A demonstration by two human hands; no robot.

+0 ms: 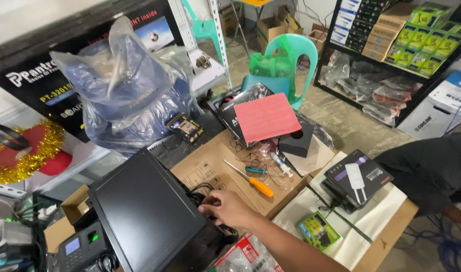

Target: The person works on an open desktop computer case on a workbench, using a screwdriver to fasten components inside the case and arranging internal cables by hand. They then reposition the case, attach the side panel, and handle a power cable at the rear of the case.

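My right hand [231,208] reaches in from the lower right, fingers curled on a bundle of black cable [200,193] at the right edge of a flat black monitor panel [145,214], which lies tilted on the workbench. A screwdriver with an orange handle [257,185] lies on flattened cardboard [210,166] just beyond the hand. A small white syringe [281,164] rests further back. My left hand is out of view.
Black boxes with a white adapter [356,179] and a green tester [318,230] lie right of the hand. A pink sheet [265,117], a black box [297,140] and a stuffed plastic bag [125,95] stand behind. Another person in dark clothing [432,171] is at the right.
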